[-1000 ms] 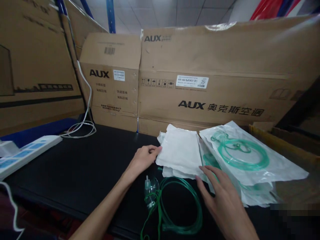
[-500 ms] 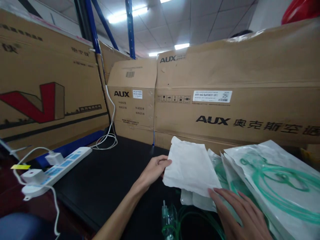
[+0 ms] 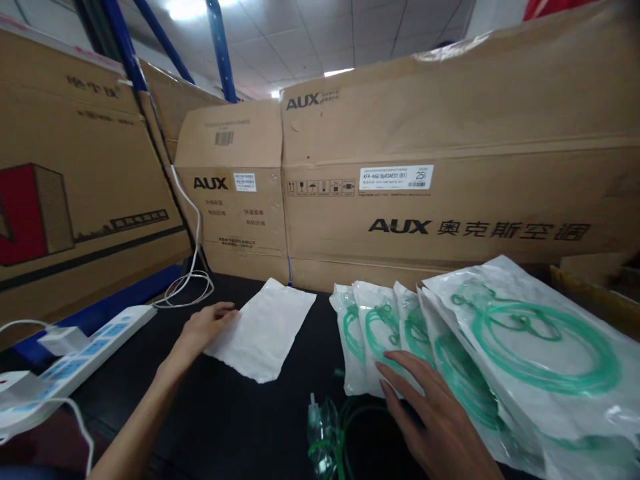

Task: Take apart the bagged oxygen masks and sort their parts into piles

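Observation:
A blank white pouch or sheet (image 3: 265, 331) lies on the black table, its contents if any not visible. My left hand (image 3: 207, 327) grips its left edge between thumb and fingers. To the right, several clear-and-white pouches (image 3: 383, 320) with coiled green tubing overlap in a row. My right hand (image 3: 425, 400) hovers at their near ends, fingers spread and holding nothing; whether the fingertips touch a pouch I cannot tell. Loose green tubing with a clear green plastic piece (image 3: 323, 433) sits at the near edge, left of my right hand.
A white power strip (image 3: 85, 363) with plugs and cords runs along the left. Large cardboard boxes (image 3: 340, 227) wall off the back, and another carton (image 3: 95, 167) stands at left. Blue shelf posts (image 3: 220, 50) rise behind.
The white pouch has moved left with my left hand, down onto the table. My right hand has let go of it, and the row of tubing pouches is uncovered. The view has swung rightward.

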`<state>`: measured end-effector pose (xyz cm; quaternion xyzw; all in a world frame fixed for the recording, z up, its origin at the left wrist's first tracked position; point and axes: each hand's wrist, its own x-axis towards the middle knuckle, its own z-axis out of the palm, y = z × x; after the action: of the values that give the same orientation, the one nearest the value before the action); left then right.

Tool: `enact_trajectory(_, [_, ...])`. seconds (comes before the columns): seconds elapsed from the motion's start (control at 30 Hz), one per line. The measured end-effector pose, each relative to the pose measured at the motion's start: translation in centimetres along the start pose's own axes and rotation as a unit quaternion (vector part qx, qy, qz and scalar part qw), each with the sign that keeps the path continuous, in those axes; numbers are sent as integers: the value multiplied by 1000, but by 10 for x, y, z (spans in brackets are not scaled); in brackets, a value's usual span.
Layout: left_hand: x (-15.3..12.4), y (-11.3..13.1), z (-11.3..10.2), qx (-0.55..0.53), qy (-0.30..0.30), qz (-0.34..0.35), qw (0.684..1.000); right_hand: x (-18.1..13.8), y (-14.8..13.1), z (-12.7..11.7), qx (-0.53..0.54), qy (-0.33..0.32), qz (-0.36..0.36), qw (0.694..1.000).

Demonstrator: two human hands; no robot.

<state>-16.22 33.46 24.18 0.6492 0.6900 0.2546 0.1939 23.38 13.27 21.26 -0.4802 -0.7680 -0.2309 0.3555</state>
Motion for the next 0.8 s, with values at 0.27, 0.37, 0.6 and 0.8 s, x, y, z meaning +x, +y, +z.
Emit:
enact_trajectory(0.27, [-10,43,76,170,-66,125,975,86,-22,61,7,-269,-33,963])
enact_trajectory(0.37, [-12,56,92,217,-141,137,956,109,-17,85,-21,-328,-50,943])
enact_trajectory(0.6, [4,71,81,235,-281,226,903,94,18,60,-79,-371,-49,924])
enact_trajectory(0.8, [2,102,94,249,-263,259,896,86,26,39,-86,-368,-34,925])
